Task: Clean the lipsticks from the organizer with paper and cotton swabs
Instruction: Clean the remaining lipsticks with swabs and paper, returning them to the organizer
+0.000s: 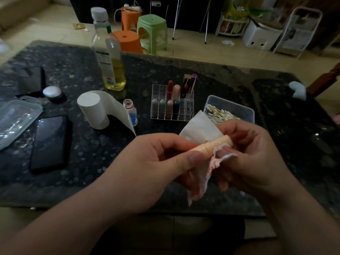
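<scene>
My left hand (pixel 156 166) grips a peach lipstick tube (pixel 211 145) that lies nearly level over the table's front. My right hand (pixel 253 159) pinches a piece of paper (pixel 207 173) with red stains against the tube's right end. Behind them stands a clear organizer (pixel 158 92) holding several lipsticks (pixel 170 89). A clear box of cotton swabs (pixel 230 111) sits to its right. A paper roll (pixel 93 109) stands to the left, its loose end hanging down.
On the dark stone table (pixel 73 144) are an oil bottle (pixel 108 52), a small open bottle with a blue label (pixel 131 112), a black phone (pixel 50 142), a clear lid (pixel 16 120) and a small round jar (pixel 53 92). Plastic stools (pixel 152 32) stand beyond the table.
</scene>
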Motion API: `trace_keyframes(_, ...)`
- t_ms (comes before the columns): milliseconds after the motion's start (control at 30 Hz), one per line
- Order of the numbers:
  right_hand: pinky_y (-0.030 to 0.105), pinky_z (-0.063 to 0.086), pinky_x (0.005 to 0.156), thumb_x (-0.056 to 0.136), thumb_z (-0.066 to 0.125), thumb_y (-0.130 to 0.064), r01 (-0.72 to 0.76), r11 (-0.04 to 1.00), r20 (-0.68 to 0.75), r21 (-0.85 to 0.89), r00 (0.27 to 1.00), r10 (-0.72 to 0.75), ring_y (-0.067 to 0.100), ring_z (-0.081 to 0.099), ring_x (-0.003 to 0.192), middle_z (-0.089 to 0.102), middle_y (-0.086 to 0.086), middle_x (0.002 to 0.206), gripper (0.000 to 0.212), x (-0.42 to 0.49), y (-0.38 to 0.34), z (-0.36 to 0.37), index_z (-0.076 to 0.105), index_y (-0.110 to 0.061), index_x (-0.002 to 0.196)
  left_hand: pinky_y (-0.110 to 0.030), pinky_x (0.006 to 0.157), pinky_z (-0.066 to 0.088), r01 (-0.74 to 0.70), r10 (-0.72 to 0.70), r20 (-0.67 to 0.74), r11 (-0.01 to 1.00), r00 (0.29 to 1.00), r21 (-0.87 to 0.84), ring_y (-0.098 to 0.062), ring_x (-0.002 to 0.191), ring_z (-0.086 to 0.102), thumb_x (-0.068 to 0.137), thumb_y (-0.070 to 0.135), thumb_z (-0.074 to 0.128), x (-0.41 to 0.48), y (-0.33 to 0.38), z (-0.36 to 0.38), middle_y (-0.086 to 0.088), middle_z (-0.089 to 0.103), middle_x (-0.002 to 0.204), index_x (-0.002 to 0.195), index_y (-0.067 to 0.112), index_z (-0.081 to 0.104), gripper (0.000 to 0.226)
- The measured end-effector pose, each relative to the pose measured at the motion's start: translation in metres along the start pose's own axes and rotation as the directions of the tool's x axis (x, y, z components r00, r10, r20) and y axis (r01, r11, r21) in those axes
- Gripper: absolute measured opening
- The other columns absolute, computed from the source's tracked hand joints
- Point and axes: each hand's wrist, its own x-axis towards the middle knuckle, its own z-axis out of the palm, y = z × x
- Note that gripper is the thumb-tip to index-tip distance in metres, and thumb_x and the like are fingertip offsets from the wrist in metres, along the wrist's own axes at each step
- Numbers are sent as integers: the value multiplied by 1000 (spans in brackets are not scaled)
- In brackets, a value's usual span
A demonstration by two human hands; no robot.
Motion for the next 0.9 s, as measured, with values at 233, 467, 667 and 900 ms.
trace_keyframes(233,22,49,37,70,73,-14,34,999,-43,-25,998,-35,16,63,41,67,7,60,9,0,0,4,72,-21,76,-33,72,59,-399,540,-71,699,839,593,-20,87,69,82,36,78,-3,-16,1,10,68,93,96,30,71,18)
trace_keyframes(467,21,48,38,74,71,-9,49,998,6,-39,999,-49,11,64,44,68,4,62,14,-1,2,2,71,-21,81,-39,62,59,252,-176,237,904,955,-345,-23,63,64,89,33,65,3,0,-4,-17,68,79,91,10,77,26)
trace_keyframes(667,21,50,40,71,78,-5,42,997,-66,-62,997,-46,15,67,49,70,7,66,16,2,3,0,72,-15,81,-22,75,61,-212,299,-186,900,936,381,-6,85,74,80,24,79,-6,-9,6,12,77,93,100,31,76,21)
trace_keyframes(900,21,48,39,64,89,-17,-39,995,-55,89,998,44,18,63,46,72,15,75,27,4,16,2,75,-17,88,-23,76,61,-172,264,-203,908,943,381,-4,88,73,81,33,75,-4,-8,8,18,75,97,101,39,68,23)
